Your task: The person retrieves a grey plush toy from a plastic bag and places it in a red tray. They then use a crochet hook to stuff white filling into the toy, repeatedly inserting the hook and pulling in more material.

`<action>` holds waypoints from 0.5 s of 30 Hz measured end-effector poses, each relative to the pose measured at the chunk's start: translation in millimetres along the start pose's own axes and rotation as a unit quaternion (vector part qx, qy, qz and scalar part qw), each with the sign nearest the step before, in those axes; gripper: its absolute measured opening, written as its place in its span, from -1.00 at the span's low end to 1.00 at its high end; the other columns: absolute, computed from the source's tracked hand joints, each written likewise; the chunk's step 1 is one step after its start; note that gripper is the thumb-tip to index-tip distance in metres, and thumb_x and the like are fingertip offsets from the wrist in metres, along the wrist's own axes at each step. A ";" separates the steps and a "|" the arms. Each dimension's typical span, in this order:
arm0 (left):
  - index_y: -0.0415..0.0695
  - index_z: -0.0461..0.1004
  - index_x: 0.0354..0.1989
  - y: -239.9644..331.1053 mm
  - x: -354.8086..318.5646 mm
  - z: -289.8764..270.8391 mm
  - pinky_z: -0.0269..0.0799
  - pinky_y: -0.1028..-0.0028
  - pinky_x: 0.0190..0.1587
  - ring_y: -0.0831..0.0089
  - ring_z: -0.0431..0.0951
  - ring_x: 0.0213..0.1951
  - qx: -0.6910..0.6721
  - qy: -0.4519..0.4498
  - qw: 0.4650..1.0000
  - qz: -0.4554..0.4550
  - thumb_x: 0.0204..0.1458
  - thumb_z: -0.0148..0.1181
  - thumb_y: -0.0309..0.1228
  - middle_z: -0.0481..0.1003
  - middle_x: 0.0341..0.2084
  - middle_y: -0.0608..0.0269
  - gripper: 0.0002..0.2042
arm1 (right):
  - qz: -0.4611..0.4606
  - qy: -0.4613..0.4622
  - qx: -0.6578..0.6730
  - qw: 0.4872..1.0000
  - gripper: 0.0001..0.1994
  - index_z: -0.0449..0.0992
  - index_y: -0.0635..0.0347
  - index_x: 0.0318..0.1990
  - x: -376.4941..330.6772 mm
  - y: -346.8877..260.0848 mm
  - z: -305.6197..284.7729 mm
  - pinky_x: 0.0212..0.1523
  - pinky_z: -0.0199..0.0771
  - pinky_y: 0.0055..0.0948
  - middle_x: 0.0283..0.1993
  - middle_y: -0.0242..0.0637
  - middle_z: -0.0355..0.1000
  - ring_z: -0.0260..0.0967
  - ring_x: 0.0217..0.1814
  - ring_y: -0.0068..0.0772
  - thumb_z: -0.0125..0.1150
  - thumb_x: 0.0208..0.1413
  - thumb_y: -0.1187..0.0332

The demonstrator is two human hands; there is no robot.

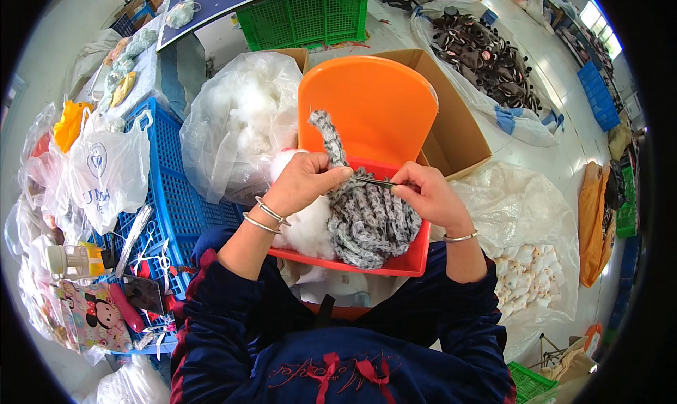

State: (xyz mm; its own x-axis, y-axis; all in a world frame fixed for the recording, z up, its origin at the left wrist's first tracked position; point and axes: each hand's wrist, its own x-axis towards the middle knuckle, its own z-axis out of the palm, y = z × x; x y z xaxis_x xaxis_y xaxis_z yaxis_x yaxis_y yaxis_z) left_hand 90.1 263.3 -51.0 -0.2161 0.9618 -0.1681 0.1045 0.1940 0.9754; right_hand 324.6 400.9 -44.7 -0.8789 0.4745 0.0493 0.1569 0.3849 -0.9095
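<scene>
My left hand (307, 182) pinches a narrow grey striped plush tube (327, 132), whose furry end sticks up away from me. Between the thumb and fingers of my right hand (427, 192) is a thin, dark metal rod-like tool (374, 182). Its far tip meets the plush at my left fingertips, where the exact contact is hidden. Below both hands, a heap of similar grey striped plush pieces (370, 227) lies in a red tray (419, 254). White fibre stuffing (312, 227) fills the tray's left side, under my left wrist.
An orange chair back (367, 104) rises behind the tray, with a cardboard box (458, 132) beyond. A clear bag of stuffing (247, 115) stands left, near blue crates (173, 185) bearing scissors (163, 263) and a phone (144, 294). A bag of pale pieces (532, 280) lies right.
</scene>
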 end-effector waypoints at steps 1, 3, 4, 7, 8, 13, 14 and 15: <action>-0.20 0.50 -0.58 0.7 0.2 -0.4 0.33 0.62 -0.51 0.69 0.43 -0.56 0.002 0.000 1.000 -0.003 0.07 0.32 -0.32 0.50 -0.63 0.36 -0.73 | 0.006 0.000 -0.001 1.000 -0.90 0.42 0.31 -0.30 -0.1 0.5 0.5 -0.42 0.29 -0.54 -0.50 -0.37 0.37 0.26 -0.47 -0.61 0.23 0.12 0.50; -0.19 0.51 -0.59 1.0 0.4 -0.3 0.37 0.62 -0.50 0.67 0.46 -0.56 -0.013 -0.008 1.000 -0.010 0.07 0.32 -0.36 0.52 -0.62 0.33 -0.75 | 0.017 0.000 -0.003 1.000 -0.90 0.43 0.31 -0.30 -0.5 1.3 1.7 -0.41 0.30 -0.54 -0.49 -0.36 0.39 0.28 -0.47 -0.60 0.23 0.12 0.51; -0.20 0.51 -0.59 0.7 0.7 0.4 0.38 0.62 -0.49 0.66 0.47 -0.56 -0.029 -0.015 0.999 -0.014 0.08 0.32 -0.37 0.53 -0.62 0.32 -0.76 | 0.016 -0.001 0.000 1.000 -0.90 0.43 0.31 -0.30 -0.6 1.3 2.7 -0.42 0.29 -0.54 -0.50 -0.37 0.38 0.27 -0.47 -0.61 0.23 0.12 0.51; -0.22 0.54 -0.56 -0.7 0.4 2.8 0.41 0.62 -0.46 0.64 0.49 -0.55 -0.070 -0.024 0.997 -0.029 0.08 0.31 -0.39 0.56 -0.61 0.28 -0.78 | 0.017 -0.006 0.016 1.000 -0.91 0.42 0.30 -0.31 -0.2 0.9 6.5 -0.43 0.26 -0.56 -0.50 -0.40 0.35 0.23 -0.47 -0.63 0.22 0.13 0.50; -0.22 0.55 -0.55 -1.3 -0.1 3.9 0.42 0.62 -0.45 0.64 0.50 -0.55 -0.083 -0.025 0.996 -0.034 0.08 0.31 -0.40 0.56 -0.60 0.27 -0.79 | 0.020 -0.009 0.026 0.999 -0.91 0.42 0.30 -0.31 0.2 1.0 7.6 -0.43 0.25 -0.57 -0.50 -0.42 0.33 0.22 -0.47 -0.65 0.21 0.13 0.50; -0.26 0.56 -0.58 -5.6 2.3 12.1 0.39 0.63 -0.48 0.67 0.48 -0.57 -0.047 0.015 0.998 0.034 0.08 0.32 -0.34 0.57 -0.61 0.28 -0.73 | 0.061 0.027 0.114 0.991 -0.91 0.40 0.27 -0.30 -0.4 13.2 29.4 -0.43 0.20 -0.63 -0.46 -0.52 0.30 0.15 -0.44 -0.75 0.18 0.18 0.47; -0.26 0.55 -0.60 -7.0 2.7 14.1 0.36 0.63 -0.50 0.69 0.46 -0.58 -0.041 0.026 0.998 0.051 0.08 0.32 -0.32 0.57 -0.61 0.29 -0.71 | 0.065 0.038 0.142 0.987 -0.91 0.40 0.26 -0.30 0.8 16.2 37.2 -0.43 0.20 -0.64 -0.45 -0.53 0.30 0.15 -0.43 -0.77 0.17 0.18 0.46; -0.27 0.57 -0.57 -7.4 2.7 15.3 0.36 0.63 -0.51 0.69 0.46 -0.59 -0.039 0.037 0.997 0.046 0.09 0.32 -0.31 0.56 -0.62 0.29 -0.71 | 0.068 0.048 0.171 0.982 -0.91 0.40 0.26 -0.30 1.6 17.9 43.5 -0.43 0.19 -0.65 -0.44 -0.54 0.31 0.15 -0.42 -0.78 0.17 0.19 0.46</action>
State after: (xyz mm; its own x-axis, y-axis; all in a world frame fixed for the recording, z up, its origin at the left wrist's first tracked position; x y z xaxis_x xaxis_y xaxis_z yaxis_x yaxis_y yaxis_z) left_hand 103.6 267.4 -60.8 -0.2809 0.9572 -0.0695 0.0522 0.0875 0.9948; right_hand 306.4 374.1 -78.9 -0.8107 0.5826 -0.0582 0.0949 0.0327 -0.9950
